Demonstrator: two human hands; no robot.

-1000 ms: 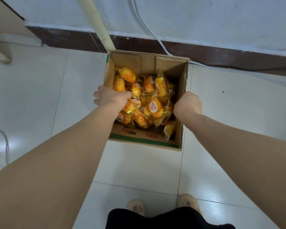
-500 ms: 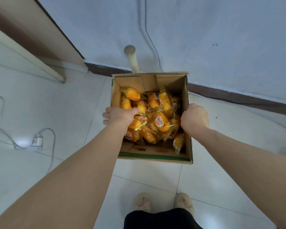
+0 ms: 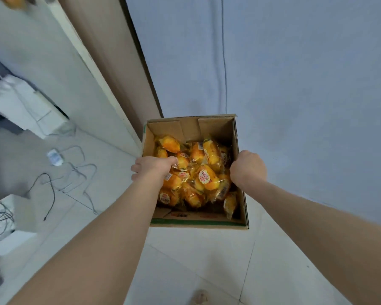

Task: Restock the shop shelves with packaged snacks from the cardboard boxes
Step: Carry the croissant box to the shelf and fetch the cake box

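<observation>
The left hand [image 3: 151, 168] and right hand [image 3: 248, 169] clamp curled fingers over the corrugated cardboard box [image 3: 216, 128] walls at nine and three o'clock, glossy orange snack packets [image 3: 207, 177] heaped inside, loose cables [image 3: 79, 172] lying on the floor at nine o'clock.

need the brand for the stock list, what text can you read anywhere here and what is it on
Nothing here can be read.
On a snack pack, a round red and white label: print, too blurred to read.
On a lower snack pack, a small label: too blurred.
On the inner flap of the cardboard box, red print: too blurred.
</observation>
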